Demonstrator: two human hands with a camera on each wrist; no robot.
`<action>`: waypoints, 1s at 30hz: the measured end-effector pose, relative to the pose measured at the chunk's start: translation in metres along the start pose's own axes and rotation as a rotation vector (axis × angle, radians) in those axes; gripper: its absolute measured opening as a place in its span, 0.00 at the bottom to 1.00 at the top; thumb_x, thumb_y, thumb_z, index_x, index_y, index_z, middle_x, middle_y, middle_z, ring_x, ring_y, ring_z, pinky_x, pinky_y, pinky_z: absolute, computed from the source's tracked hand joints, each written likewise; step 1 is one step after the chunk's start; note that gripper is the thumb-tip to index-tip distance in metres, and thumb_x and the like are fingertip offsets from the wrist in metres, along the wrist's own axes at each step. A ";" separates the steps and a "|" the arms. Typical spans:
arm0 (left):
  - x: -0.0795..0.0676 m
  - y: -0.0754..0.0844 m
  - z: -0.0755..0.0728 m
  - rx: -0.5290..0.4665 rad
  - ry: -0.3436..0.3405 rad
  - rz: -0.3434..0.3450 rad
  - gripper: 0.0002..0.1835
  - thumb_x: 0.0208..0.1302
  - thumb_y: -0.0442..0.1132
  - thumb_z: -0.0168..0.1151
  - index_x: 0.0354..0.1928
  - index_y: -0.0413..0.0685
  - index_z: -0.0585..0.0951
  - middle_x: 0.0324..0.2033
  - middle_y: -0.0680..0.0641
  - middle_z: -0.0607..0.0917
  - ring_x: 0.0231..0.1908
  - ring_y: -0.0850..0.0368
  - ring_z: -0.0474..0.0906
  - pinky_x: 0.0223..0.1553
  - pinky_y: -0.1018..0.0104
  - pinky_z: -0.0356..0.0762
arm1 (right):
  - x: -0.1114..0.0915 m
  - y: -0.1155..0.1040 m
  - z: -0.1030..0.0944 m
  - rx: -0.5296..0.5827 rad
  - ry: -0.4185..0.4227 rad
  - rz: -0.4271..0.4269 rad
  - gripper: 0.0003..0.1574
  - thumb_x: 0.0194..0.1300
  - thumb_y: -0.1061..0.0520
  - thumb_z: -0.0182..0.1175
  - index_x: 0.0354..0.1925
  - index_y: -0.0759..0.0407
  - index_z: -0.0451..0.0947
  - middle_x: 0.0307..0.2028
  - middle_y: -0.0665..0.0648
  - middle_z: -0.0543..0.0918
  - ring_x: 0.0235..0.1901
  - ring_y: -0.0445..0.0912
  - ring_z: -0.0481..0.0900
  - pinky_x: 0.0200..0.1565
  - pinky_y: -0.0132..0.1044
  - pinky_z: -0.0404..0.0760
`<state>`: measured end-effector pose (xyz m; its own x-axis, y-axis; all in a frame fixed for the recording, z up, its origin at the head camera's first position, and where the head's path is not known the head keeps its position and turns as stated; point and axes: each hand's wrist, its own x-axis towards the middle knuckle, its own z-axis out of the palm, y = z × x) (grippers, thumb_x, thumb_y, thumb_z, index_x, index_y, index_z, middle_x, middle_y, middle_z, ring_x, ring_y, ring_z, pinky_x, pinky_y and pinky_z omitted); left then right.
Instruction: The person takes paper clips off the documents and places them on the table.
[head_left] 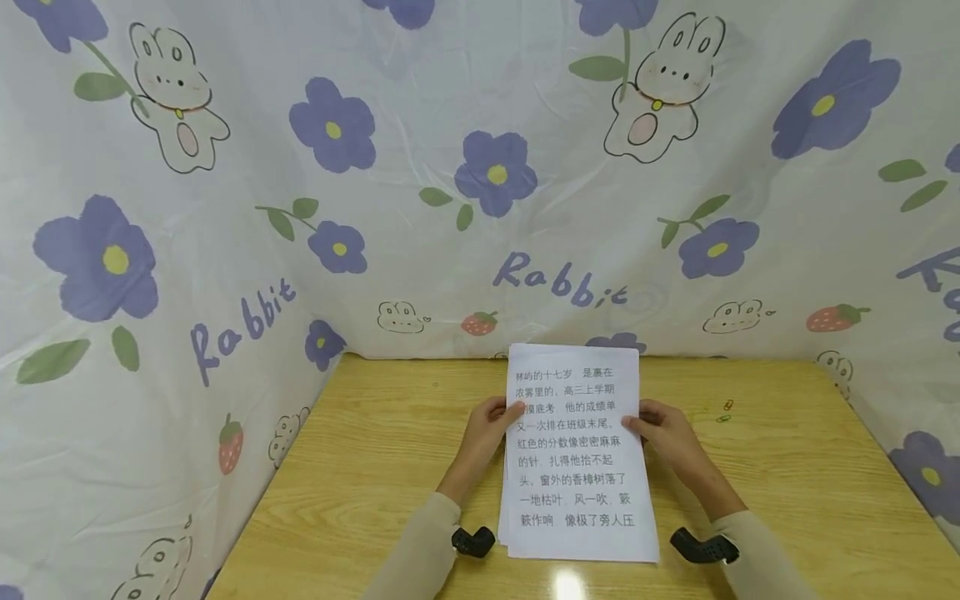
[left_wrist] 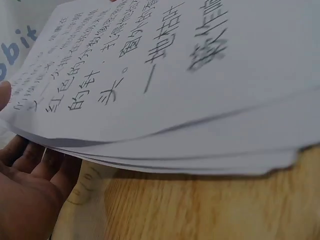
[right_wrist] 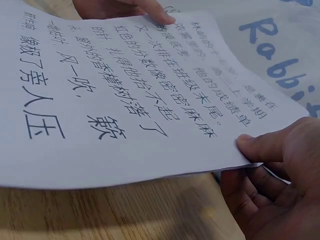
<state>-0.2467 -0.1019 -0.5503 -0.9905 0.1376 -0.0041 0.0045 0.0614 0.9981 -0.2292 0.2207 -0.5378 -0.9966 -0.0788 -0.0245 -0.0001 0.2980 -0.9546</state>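
Note:
Several printed sheets of paper (head_left: 573, 467) are held up in a stack above the wooden table, with large Chinese text on the top sheet. My left hand (head_left: 491, 421) grips the left edge, thumb on top and fingers underneath. On the opposite edge my right hand (head_left: 667, 429) pinches the stack the same way, its thumb (right_wrist: 247, 145) flat on the top sheet. In the left wrist view the sheets (left_wrist: 200, 155) fan slightly apart along the left edge. Some fingers are hidden beneath the paper.
On the wooden table (head_left: 360, 467), a few small coloured paper clips (head_left: 726, 410) lie to the right beyond my right hand. A white cloth (head_left: 420, 100) with flowers and rabbits hangs behind and at both sides. Black wrist straps (head_left: 474, 542) sit on both sleeves.

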 end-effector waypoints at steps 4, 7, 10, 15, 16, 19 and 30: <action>0.000 -0.005 -0.003 0.039 -0.002 -0.022 0.23 0.77 0.48 0.66 0.64 0.42 0.81 0.49 0.40 0.87 0.43 0.55 0.85 0.46 0.66 0.84 | 0.005 0.004 0.003 -0.017 0.014 0.032 0.27 0.81 0.54 0.61 0.67 0.71 0.76 0.51 0.67 0.88 0.40 0.44 0.85 0.40 0.33 0.84; 0.000 -0.008 -0.003 0.058 0.021 -0.036 0.18 0.77 0.40 0.65 0.63 0.41 0.81 0.48 0.39 0.86 0.41 0.55 0.84 0.44 0.65 0.85 | 0.010 0.007 0.005 -0.048 0.019 0.036 0.26 0.81 0.54 0.60 0.67 0.70 0.76 0.51 0.67 0.89 0.39 0.45 0.85 0.36 0.33 0.82; 0.002 -0.011 -0.003 0.070 0.042 -0.040 0.16 0.77 0.38 0.63 0.61 0.40 0.82 0.47 0.39 0.86 0.40 0.56 0.84 0.42 0.66 0.85 | 0.014 0.009 0.006 -0.067 0.012 0.040 0.26 0.81 0.55 0.60 0.67 0.70 0.76 0.51 0.67 0.89 0.38 0.45 0.84 0.34 0.34 0.81; 0.005 -0.014 -0.005 0.076 0.038 -0.047 0.16 0.77 0.36 0.63 0.61 0.38 0.82 0.47 0.40 0.87 0.40 0.57 0.84 0.41 0.69 0.84 | 0.020 0.012 0.007 -0.093 -0.014 0.047 0.30 0.80 0.56 0.61 0.70 0.72 0.72 0.54 0.70 0.87 0.40 0.45 0.87 0.36 0.34 0.84; 0.005 -0.014 -0.005 0.076 0.035 -0.048 0.16 0.76 0.35 0.63 0.61 0.38 0.82 0.47 0.40 0.87 0.40 0.57 0.84 0.40 0.69 0.84 | 0.021 0.013 0.008 -0.103 -0.016 0.046 0.30 0.79 0.56 0.62 0.70 0.72 0.72 0.55 0.71 0.87 0.40 0.46 0.87 0.37 0.33 0.84; 0.005 -0.013 -0.004 0.067 0.031 -0.063 0.16 0.76 0.34 0.62 0.62 0.37 0.82 0.47 0.38 0.86 0.40 0.56 0.84 0.40 0.69 0.84 | 0.023 0.013 0.009 -0.123 -0.014 0.033 0.30 0.79 0.56 0.62 0.70 0.74 0.72 0.55 0.72 0.87 0.42 0.47 0.89 0.38 0.32 0.84; 0.009 -0.013 0.001 0.288 0.131 -0.046 0.13 0.75 0.33 0.64 0.55 0.36 0.87 0.41 0.41 0.89 0.36 0.57 0.83 0.35 0.67 0.84 | 0.031 0.012 0.015 -0.309 0.076 -0.030 0.25 0.74 0.58 0.66 0.61 0.75 0.79 0.47 0.70 0.88 0.42 0.54 0.87 0.39 0.36 0.83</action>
<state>-0.2556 -0.1003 -0.5638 -0.9997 0.0005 -0.0224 -0.0208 0.3445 0.9386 -0.2592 0.2077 -0.5547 -0.9991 -0.0236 0.0356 -0.0428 0.5728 -0.8186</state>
